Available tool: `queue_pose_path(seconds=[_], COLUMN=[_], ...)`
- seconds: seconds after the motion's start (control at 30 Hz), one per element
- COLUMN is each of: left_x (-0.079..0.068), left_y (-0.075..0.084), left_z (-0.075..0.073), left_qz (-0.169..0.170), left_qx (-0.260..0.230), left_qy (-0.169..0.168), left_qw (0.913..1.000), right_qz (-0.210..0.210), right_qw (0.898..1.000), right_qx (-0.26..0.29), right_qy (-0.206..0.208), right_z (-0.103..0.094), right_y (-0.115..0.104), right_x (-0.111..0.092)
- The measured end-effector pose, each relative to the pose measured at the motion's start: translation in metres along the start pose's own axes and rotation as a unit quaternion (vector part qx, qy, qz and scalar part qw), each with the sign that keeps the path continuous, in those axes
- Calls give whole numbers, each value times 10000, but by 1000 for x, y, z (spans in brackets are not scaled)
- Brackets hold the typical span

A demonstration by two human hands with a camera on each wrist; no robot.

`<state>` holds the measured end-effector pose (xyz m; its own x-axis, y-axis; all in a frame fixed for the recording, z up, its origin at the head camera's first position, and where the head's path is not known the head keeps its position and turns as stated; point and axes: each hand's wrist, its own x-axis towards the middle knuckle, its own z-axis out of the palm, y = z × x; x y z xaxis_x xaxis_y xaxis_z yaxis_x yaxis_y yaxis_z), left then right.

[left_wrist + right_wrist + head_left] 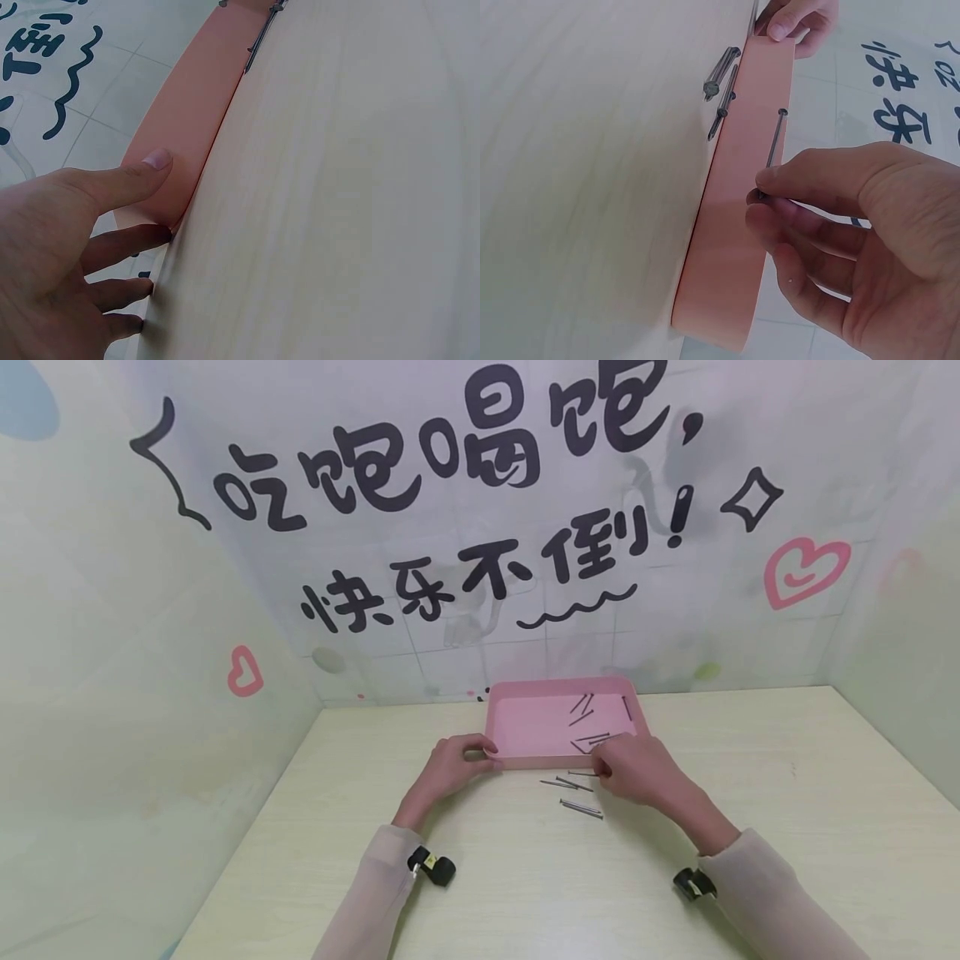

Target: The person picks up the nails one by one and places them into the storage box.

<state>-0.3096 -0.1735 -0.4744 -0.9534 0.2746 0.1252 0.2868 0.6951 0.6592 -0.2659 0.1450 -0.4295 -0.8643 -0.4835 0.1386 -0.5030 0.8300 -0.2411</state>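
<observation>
A shallow pink tray (540, 718) lies near the back wall with several nails (581, 718) scattered over the right half of its floor. My left hand (455, 764) grips the tray's front left corner, its thumb (142, 180) against the front wall and its other fingers round the side. Between thumb and fingertips, my right hand (817, 217) pinches a nail (776, 139) near one end, its head pointing away from the hand. In the head view this hand is at the tray's front right. Several loose nails (581, 809) lie on the table just in front of the tray.
A pale wood-grain table (510, 885) carries everything. Behind the tray rises a printed back wall (450, 660) with large black characters, and similar side walls stand left and right. Each sleeve cuff has a small black wrist camera (432, 867).
</observation>
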Motion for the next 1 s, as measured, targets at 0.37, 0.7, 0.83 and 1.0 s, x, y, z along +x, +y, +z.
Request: queue_pose_path(seconds=[0.37,0.7,0.83,1.0], left_x=[0,1,1,2], left_y=[-2,0,0,-3], left_z=[0,1,1,1], left_qz=[41,-103,-126,-105], left_qx=[16,-5,-16,14], left_qy=[9,42,51,29], left_qw=[10000,9999,9999,9999], right_qz=[124,240,296,284], right_qw=[9997,9985,9974,9950], right_qx=[34,-25,-69,-167], right_qy=[212,500,655,940], right_z=[-2,-2,-1,-1], right_y=[1,3,4,6], right_x=[2,3,5,4])
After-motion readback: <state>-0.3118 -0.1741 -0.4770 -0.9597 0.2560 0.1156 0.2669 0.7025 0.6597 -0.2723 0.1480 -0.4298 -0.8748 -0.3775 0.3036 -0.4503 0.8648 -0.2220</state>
